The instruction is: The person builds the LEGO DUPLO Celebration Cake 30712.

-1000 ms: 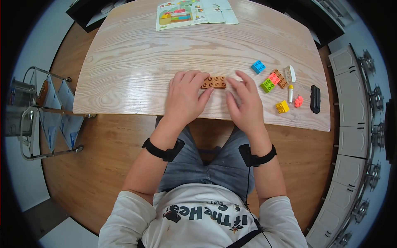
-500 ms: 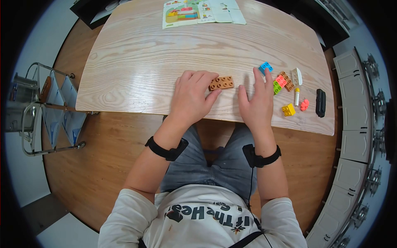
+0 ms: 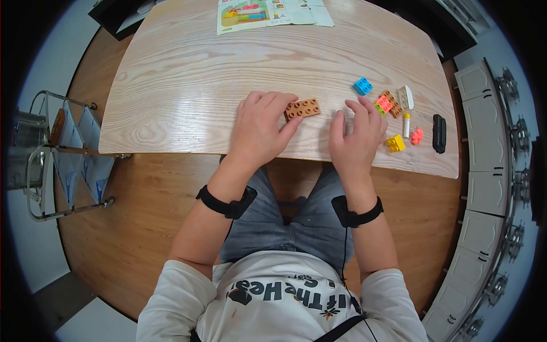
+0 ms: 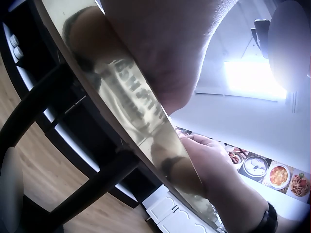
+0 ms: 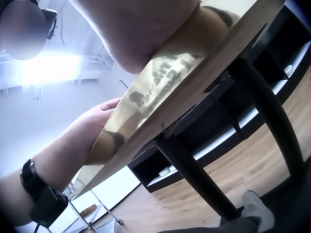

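My left hand (image 3: pixel 255 128) rests at the table's near side, pinching the left end of a brown 2x4 toy building brick (image 3: pixel 303 108) between thumb and fingers. The studs face up. To its right, my right hand (image 3: pixel 359 137) reaches over the table with loosely bent fingers and nothing visible in its grasp. Its fingertips overlap a green brick (image 3: pixel 378 112), mostly covered in the head view. A coral brick (image 3: pixel 383 104) sits against that one, and a second brown brick (image 3: pixel 391 103) lies just behind. Both wrist views show only hands and table edge, with the bricks hidden.
Around the right hand lie a blue brick (image 3: pixel 362 86), a yellow brick (image 3: pixel 395 143), a white curved piece (image 3: pixel 405 97), a yellow-capped white tube (image 3: pixel 406 125), a coral piece (image 3: pixel 417 135) and a black case (image 3: pixel 439 134). A printed instruction sheet (image 3: pixel 273 14) lies at the far edge.
My right hand has left the first brown brick's side and moved right to the green and coral bricks, its fingers bending. The left hand stays on the brown brick. The head view shifts slightly.
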The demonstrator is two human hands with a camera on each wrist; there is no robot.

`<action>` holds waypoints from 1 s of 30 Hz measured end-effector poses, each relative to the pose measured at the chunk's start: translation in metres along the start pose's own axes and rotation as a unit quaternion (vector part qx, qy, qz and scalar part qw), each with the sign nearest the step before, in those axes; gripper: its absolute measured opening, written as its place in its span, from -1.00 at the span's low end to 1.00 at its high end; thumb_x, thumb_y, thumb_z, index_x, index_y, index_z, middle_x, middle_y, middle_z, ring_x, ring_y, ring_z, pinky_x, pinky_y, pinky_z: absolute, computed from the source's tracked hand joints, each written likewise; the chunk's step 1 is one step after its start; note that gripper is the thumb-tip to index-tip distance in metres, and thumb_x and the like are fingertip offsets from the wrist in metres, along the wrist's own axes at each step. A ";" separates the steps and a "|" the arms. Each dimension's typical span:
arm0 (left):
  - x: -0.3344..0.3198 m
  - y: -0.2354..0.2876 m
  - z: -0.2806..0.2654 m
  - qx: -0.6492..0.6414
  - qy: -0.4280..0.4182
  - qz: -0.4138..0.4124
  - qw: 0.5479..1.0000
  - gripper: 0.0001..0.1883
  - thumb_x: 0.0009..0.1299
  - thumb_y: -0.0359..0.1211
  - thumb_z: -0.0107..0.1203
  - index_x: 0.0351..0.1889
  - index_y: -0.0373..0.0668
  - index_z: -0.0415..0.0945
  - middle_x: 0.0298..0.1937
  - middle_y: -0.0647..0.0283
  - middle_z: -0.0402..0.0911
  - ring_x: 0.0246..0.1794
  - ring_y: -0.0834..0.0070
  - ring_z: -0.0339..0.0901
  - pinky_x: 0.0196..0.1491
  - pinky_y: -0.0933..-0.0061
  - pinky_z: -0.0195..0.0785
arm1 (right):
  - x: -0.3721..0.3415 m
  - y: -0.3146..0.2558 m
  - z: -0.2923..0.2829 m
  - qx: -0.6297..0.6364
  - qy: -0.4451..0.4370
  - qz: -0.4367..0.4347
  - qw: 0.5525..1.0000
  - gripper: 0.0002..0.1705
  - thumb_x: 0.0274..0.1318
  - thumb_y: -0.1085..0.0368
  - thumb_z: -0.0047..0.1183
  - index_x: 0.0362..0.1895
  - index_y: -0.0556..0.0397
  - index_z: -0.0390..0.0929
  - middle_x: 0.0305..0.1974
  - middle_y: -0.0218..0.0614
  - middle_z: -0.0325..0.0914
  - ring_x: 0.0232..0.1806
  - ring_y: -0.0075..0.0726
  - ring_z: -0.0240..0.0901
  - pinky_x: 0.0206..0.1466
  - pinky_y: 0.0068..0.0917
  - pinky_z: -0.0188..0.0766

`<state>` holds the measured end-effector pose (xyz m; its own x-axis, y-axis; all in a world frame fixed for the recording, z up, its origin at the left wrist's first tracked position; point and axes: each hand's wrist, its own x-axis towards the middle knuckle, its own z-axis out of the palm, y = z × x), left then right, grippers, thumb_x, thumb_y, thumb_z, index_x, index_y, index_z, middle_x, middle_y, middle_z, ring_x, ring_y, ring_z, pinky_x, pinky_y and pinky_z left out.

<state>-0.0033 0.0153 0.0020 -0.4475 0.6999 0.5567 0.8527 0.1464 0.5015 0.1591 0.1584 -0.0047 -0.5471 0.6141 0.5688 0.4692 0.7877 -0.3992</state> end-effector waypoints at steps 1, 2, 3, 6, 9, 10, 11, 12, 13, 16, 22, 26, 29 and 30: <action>-0.001 0.000 0.000 0.002 -0.003 0.000 1.000 -0.62 0.40 -0.29 0.50 0.16 -0.11 0.75 0.05 0.23 0.83 0.03 0.13 0.64 0.19 0.12 0.49 | -0.001 -0.001 -0.002 -0.015 -0.008 0.003 1.000 -0.58 0.34 0.24 0.32 0.22 0.08 0.70 0.46 0.16 0.42 0.49 0.40 0.29 0.55 0.45 0.17; -0.001 0.000 0.000 0.005 -0.004 0.000 1.000 -0.62 0.40 -0.29 0.50 0.16 -0.11 0.75 0.04 0.23 0.83 0.02 0.13 0.64 0.18 0.12 0.49 | 0.000 -0.001 -0.001 -0.031 0.002 -0.011 0.999 -0.60 0.34 0.23 0.32 0.20 0.06 0.71 0.45 0.12 0.44 0.52 0.40 0.28 0.56 0.48 0.14; -0.001 0.000 0.000 0.008 -0.006 0.002 1.000 -0.62 0.39 -0.30 0.50 0.16 -0.11 0.75 0.04 0.23 0.83 0.02 0.13 0.65 0.17 0.13 0.49 | 0.001 0.000 0.000 -0.046 0.012 -0.024 0.999 -0.62 0.34 0.23 0.32 0.18 0.04 0.72 0.43 0.08 0.47 0.54 0.40 0.26 0.56 0.52 0.11; 0.000 0.001 -0.002 0.008 -0.008 0.003 1.000 -0.62 0.39 -0.30 0.50 0.15 -0.12 0.75 0.03 0.23 0.83 0.01 0.14 0.65 0.17 0.12 0.49 | 0.004 -0.003 0.003 -0.058 0.027 -0.034 0.997 -0.65 0.33 0.22 0.33 0.14 0.02 0.73 0.39 0.02 0.52 0.58 0.42 0.23 0.59 0.52 0.09; 0.001 0.002 -0.003 0.008 -0.019 0.007 1.000 -0.62 0.39 -0.30 0.50 0.15 -0.13 0.75 0.03 0.22 0.83 0.02 0.12 0.65 0.16 0.12 0.49 | 0.006 -0.002 0.005 -0.043 0.026 -0.051 0.997 -0.66 0.31 0.25 0.34 0.12 0.04 0.73 0.37 0.03 0.54 0.54 0.42 0.30 0.58 0.40 0.19; 0.001 0.001 -0.003 0.005 -0.017 0.010 1.000 -0.61 0.39 -0.30 0.50 0.15 -0.13 0.75 0.04 0.21 0.83 0.02 0.11 0.65 0.16 0.12 0.49 | 0.004 0.000 0.006 -0.037 0.022 -0.060 0.997 -0.66 0.30 0.26 0.34 0.11 0.06 0.73 0.37 0.05 0.54 0.51 0.41 0.34 0.57 0.35 0.24; 0.001 0.001 -0.003 0.000 -0.015 0.012 1.000 -0.61 0.39 -0.30 0.51 0.15 -0.13 0.75 0.04 0.20 0.83 0.03 0.10 0.65 0.16 0.11 0.49 | 0.002 0.001 0.005 0.013 0.006 -0.052 0.999 -0.67 0.29 0.28 0.35 0.10 0.07 0.73 0.36 0.07 0.54 0.48 0.40 0.38 0.54 0.29 0.30; 0.001 0.000 -0.003 -0.005 -0.012 0.015 1.000 -0.61 0.39 -0.30 0.51 0.15 -0.14 0.75 0.04 0.20 0.82 0.03 0.09 0.66 0.16 0.11 0.49 | 0.002 0.001 0.004 0.061 -0.008 -0.044 0.997 -0.67 0.28 0.30 0.35 0.09 0.08 0.73 0.36 0.09 0.54 0.44 0.38 0.42 0.51 0.22 0.36; 0.000 0.000 -0.002 -0.005 -0.015 0.014 1.000 -0.61 0.38 -0.30 0.51 0.15 -0.14 0.75 0.04 0.19 0.82 0.03 0.09 0.66 0.16 0.10 0.49 | 0.003 0.001 0.002 0.108 -0.021 -0.037 0.993 -0.68 0.27 0.31 0.36 0.08 0.09 0.73 0.35 0.11 0.54 0.41 0.37 0.46 0.47 0.16 0.43; 0.000 0.000 -0.002 -0.003 -0.019 0.006 1.000 -0.60 0.37 -0.30 0.52 0.15 -0.13 0.75 0.04 0.19 0.82 0.04 0.08 0.66 0.17 0.08 0.49 | 0.004 0.001 0.001 0.112 -0.011 -0.049 0.992 -0.69 0.24 0.38 0.37 0.06 0.13 0.72 0.31 0.13 0.55 0.34 0.31 0.54 0.39 0.03 0.53; 0.000 0.000 -0.001 -0.001 -0.019 0.006 1.000 -0.60 0.37 -0.30 0.52 0.15 -0.13 0.75 0.04 0.19 0.82 0.04 0.08 0.66 0.16 0.08 0.50 | 0.003 -0.001 0.001 0.110 -0.002 -0.042 0.993 -0.70 0.25 0.40 0.36 0.05 0.17 0.71 0.31 0.12 0.55 0.30 0.31 0.57 0.35 -0.01 0.58; 0.000 0.001 -0.001 0.001 -0.021 0.004 1.000 -0.59 0.38 -0.30 0.52 0.16 -0.14 0.75 0.04 0.18 0.83 0.03 0.09 0.67 0.16 0.09 0.51 | 0.001 0.003 0.000 0.134 0.015 -0.027 0.990 -0.68 0.27 0.40 0.34 0.09 0.17 0.70 0.33 0.11 0.53 0.28 0.27 0.57 0.35 -0.02 0.58; 0.000 0.001 -0.002 -0.001 -0.019 0.002 1.000 -0.59 0.37 -0.30 0.52 0.17 -0.14 0.75 0.05 0.18 0.83 0.05 0.09 0.67 0.18 0.10 0.52 | 0.003 0.010 0.002 0.106 0.057 -0.020 0.993 -0.61 0.29 0.40 0.32 0.18 0.17 0.67 0.35 0.10 0.52 0.29 0.26 0.56 0.38 -0.03 0.55; 0.000 0.001 -0.003 -0.003 -0.020 0.002 1.000 -0.58 0.37 -0.30 0.52 0.18 -0.14 0.76 0.05 0.18 0.83 0.05 0.10 0.67 0.19 0.10 0.52 | 0.003 0.011 0.003 0.088 0.071 -0.016 0.993 -0.59 0.29 0.40 0.32 0.21 0.17 0.66 0.35 0.10 0.52 0.29 0.26 0.56 0.38 -0.03 0.54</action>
<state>-0.0032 0.0134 0.0044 -0.4327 0.7277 0.5322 0.8529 0.1390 0.5033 0.1605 0.1690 -0.0089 -0.4499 0.5857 0.6742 0.3186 0.8105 -0.4915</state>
